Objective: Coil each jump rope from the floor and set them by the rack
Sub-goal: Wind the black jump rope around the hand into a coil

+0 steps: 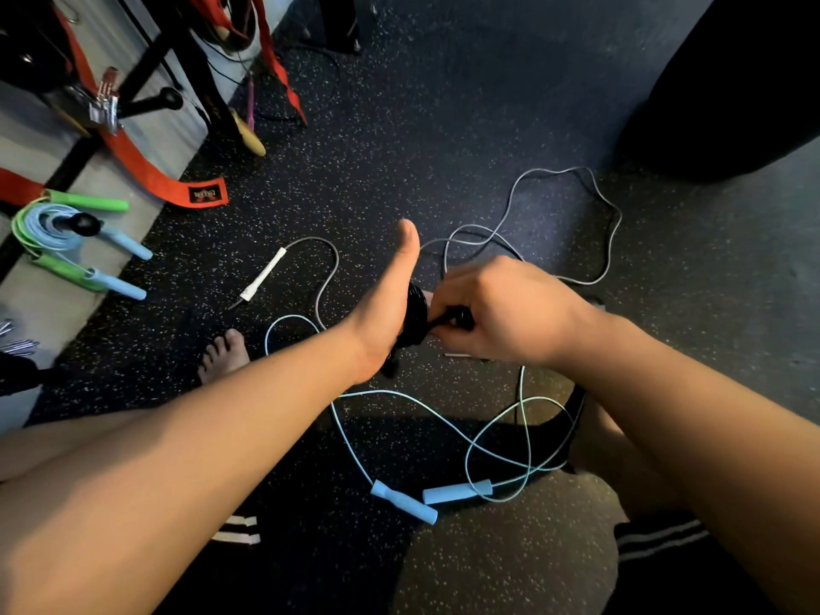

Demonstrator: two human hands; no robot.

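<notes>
Head cam: L hand [385, 304], thumb up, holds black rope coil [416, 313]; R hand [503, 309] fingers curled, grips its end.

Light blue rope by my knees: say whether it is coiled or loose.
Loose: the light blue rope sprawls in wide, crossing loops over the floor, not gathered into a bundle.

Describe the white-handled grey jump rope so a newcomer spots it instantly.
From the black metal rack at upper left, come down the speckled rubber floor towards the left hand. Just left of its raised thumb lies a slim white plastic handle on a thin grey cord. Neighbouring ropes have blue or green handles; this one's is white.
</notes>
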